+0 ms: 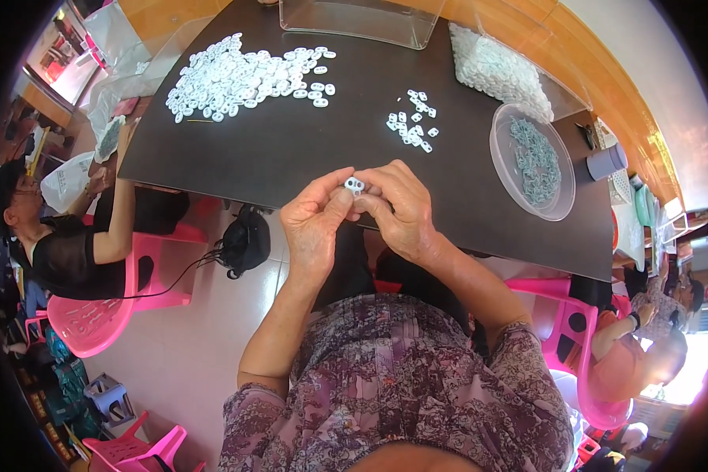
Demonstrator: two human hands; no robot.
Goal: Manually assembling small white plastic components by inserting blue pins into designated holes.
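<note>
A small white oval plastic piece with two dark holes [354,186] is pinched between both hands, just above the near edge of the dark table [244,169]. My left hand [316,216] holds it between thumb and fingers from the left. From the right, my right hand [401,206] closes on the same piece with thumb and fingertips. The fingers partly cover it, so I cannot make out whether anything else is in the grip. Beyond the hands lies a small group of similar white pieces [413,130].
A large heap of white pieces [228,79] spreads over the table's far left. At right stand a round clear tub of grey-green screws [536,161], a bag of white pieces [499,71] and a grey cup [607,161]. Co-workers sit on pink chairs [94,326] at both sides.
</note>
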